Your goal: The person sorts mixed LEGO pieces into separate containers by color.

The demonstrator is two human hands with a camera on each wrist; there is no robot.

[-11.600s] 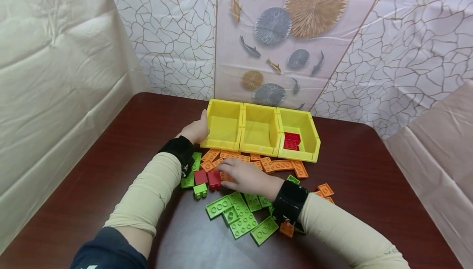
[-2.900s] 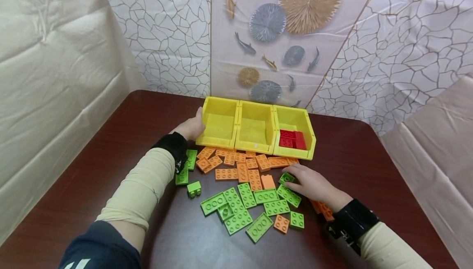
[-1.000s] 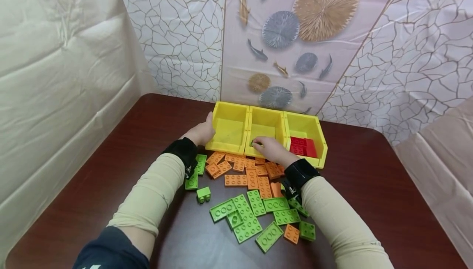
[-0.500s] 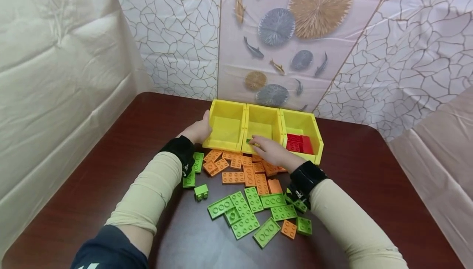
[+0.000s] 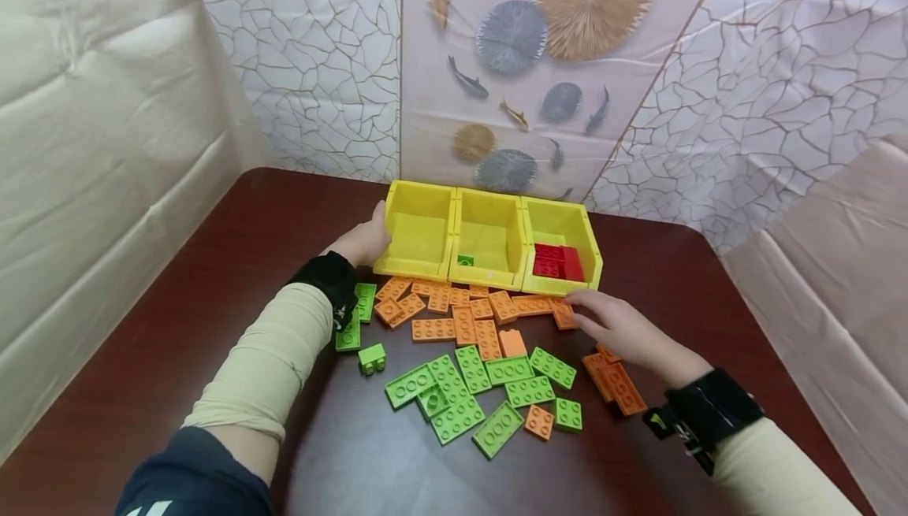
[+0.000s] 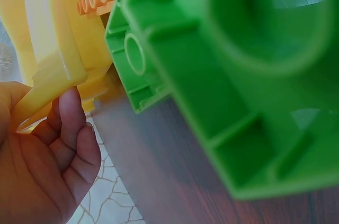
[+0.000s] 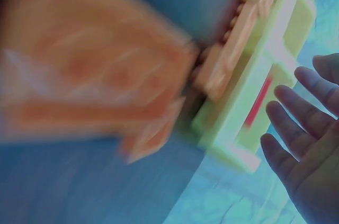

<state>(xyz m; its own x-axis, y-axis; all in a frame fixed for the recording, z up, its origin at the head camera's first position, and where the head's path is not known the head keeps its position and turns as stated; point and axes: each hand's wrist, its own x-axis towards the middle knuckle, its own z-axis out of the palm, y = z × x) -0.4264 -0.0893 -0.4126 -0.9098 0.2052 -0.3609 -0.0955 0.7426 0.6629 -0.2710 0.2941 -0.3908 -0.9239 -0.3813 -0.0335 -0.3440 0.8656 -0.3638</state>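
Note:
Three joined yellow bins (image 5: 489, 273) stand at the back of the table. My left hand (image 5: 363, 242) grips the side of the leftmost bin; the left wrist view shows thumb and fingers around its yellow edge (image 6: 53, 94). Inside the middle bin lies a small green building brick (image 5: 465, 261). Red bricks (image 5: 557, 261) lie in the right bin. My right hand (image 5: 627, 335) is over the table, right of the bricks and near an orange brick (image 5: 564, 314). Its fingers (image 7: 296, 128) are spread and hold nothing in the right wrist view.
Orange bricks (image 5: 464, 325) lie in a band before the bins. Nearer are several green bricks (image 5: 457, 419), with a lone green one (image 5: 372, 358) to the left. More orange bricks (image 5: 615, 382) lie below my right hand. A patterned cloth (image 5: 333, 67) hangs behind the table.
My right hand has placed a small green brick in the middle bin, let go and drawn back to the right. The left hand still grips the left bin.

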